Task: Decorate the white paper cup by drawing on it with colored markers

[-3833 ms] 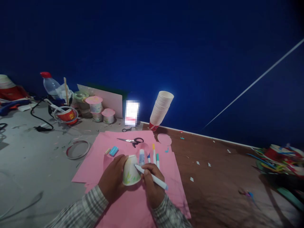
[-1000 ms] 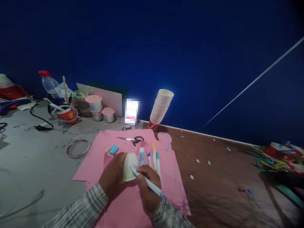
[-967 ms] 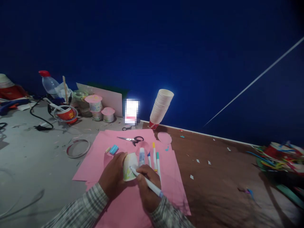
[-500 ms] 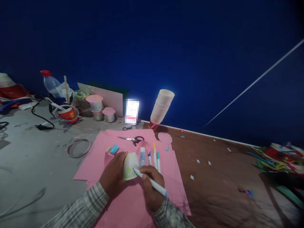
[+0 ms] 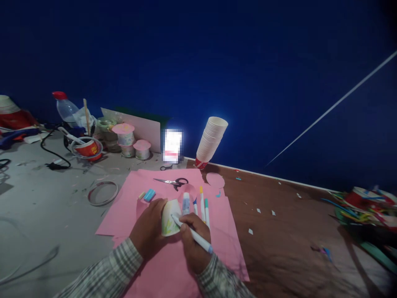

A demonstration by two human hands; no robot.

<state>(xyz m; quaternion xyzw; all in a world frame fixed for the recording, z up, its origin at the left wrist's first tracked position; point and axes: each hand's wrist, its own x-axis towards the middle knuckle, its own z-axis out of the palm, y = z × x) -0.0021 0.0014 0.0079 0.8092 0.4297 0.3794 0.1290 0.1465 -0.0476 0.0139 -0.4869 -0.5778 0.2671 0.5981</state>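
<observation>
My left hand (image 5: pixel 151 225) grips a white paper cup (image 5: pixel 169 221) with green and yellow marks along its lower side. A white marker (image 5: pixel 198 239) is pinched in my right hand (image 5: pixel 196 244), its tip at the cup's wall. Pink paper sheets (image 5: pixel 173 269) lie under both hands. Just beyond the cup are a glue stick (image 5: pixel 185 203), a yellow-capped marker (image 5: pixel 202 205), a teal-capped marker (image 5: pixel 206 213) and a partly hidden blue-tipped marker (image 5: pixel 195 207). Black-handled scissors (image 5: pixel 175 182) and a blue eraser (image 5: pixel 149 195) rest on the paper.
Left of the paper lies a roll of tape (image 5: pixel 103 193). Pink-topped paper cups (image 5: pixel 142 150) and a red cup (image 5: pixel 89 149) stand at the back left. A tall stack of paper cups (image 5: pixel 211 140) leans by the blue wall. Paper scraps (image 5: pixel 250 231) dot the brown surface.
My right hand has shifted slightly left with the marker, whose tip has moved up and left on the cup. My left hand and the cup stay nearly in place.
</observation>
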